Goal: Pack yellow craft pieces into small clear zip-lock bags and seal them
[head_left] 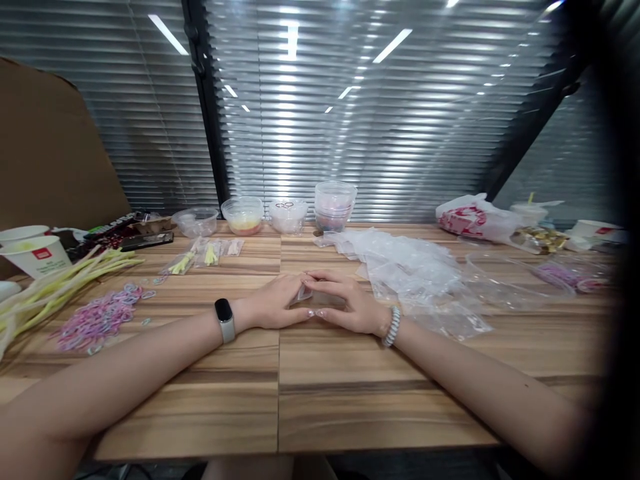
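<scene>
My left hand (pixel 273 302) and my right hand (pixel 353 305) meet above the middle of the table, thumb tips together and the other fingertips overlapping. Between them shows part of a small clear plastic bag (pixel 303 292), closed in by the fingers of both hands; most of it is hidden. Right of my right hand spreads a pile of clear plastic bags (pixel 413 263). Off to the left lies a heap of pink, purple and pale blue small loops (pixel 107 317). Beyond my left hand are several small filled bags (pixel 211 253), some with yellow strands inside.
Clear plastic bowls (pixel 243 217) and a stack of tubs (pixel 335 205) line the back edge. Yellow and cream strands (pixel 55 287) lie at left beside paper cups (pixel 37 257) and a cardboard box (pixel 50 140). A white and red carrier bag (pixel 475 219) sits back right.
</scene>
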